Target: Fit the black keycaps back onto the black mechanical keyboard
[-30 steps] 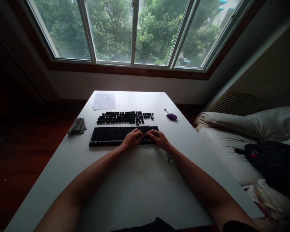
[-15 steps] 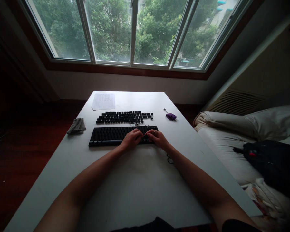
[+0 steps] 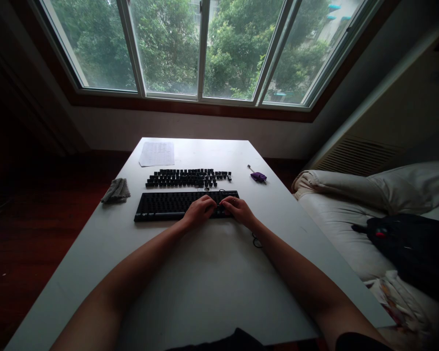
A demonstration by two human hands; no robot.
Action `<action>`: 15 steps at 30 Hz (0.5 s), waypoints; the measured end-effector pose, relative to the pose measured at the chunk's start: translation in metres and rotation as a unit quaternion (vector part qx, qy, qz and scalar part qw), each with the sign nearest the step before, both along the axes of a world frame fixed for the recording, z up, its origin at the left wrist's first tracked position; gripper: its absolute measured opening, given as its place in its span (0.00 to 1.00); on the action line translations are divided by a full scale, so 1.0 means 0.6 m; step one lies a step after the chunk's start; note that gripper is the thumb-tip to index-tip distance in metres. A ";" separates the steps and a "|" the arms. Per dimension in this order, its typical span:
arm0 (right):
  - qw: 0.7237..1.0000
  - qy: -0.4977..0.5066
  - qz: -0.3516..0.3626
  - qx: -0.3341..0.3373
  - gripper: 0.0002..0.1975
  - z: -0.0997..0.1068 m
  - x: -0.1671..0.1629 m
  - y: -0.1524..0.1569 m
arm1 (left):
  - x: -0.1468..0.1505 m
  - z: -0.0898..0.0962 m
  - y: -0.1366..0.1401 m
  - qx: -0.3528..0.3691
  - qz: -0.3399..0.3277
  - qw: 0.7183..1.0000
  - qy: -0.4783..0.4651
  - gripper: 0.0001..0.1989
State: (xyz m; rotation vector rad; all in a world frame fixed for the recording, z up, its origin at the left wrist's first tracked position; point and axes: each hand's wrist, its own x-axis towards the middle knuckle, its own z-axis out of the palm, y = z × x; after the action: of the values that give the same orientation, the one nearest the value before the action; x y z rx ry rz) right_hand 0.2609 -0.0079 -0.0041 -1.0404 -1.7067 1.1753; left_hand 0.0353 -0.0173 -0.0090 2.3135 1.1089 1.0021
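L hand [image 3: 200,210], R hand [image 3: 239,209] at kybd [image 3: 164,205]; paper [image 3: 157,153] txt illegibly sm.

On a white desk [image 3: 212,282], the left hand [image 3: 199,210] and right hand [image 3: 239,209] sit curled close together over the right part of a black keyboard [image 3: 166,205]. Rows of dark keycaps [image 3: 185,178] lie just beyond it, a grey cloth [image 3: 116,190] to the left, a printed sheet [image 3: 157,153] near the far edge.

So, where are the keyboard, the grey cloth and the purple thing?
Keyboard [image 3: 164,204], head view: left part of its top face.
Grey cloth [image 3: 116,191], head view: middle of its crumpled top.
Purple thing [image 3: 258,177], head view: middle of its purple part.
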 end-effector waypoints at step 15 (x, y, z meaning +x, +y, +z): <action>1.000 0.015 -0.001 -0.017 0.18 0.004 0.000 -0.001 | 0.000 0.002 0.000 -0.017 0.012 0.999 -0.038 0.08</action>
State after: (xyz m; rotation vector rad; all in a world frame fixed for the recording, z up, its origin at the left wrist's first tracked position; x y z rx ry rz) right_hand 0.2609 -0.0087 -0.0018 -1.0407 -1.6678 1.2169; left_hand 0.0354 -0.0176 -0.0079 2.2213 1.1160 1.0635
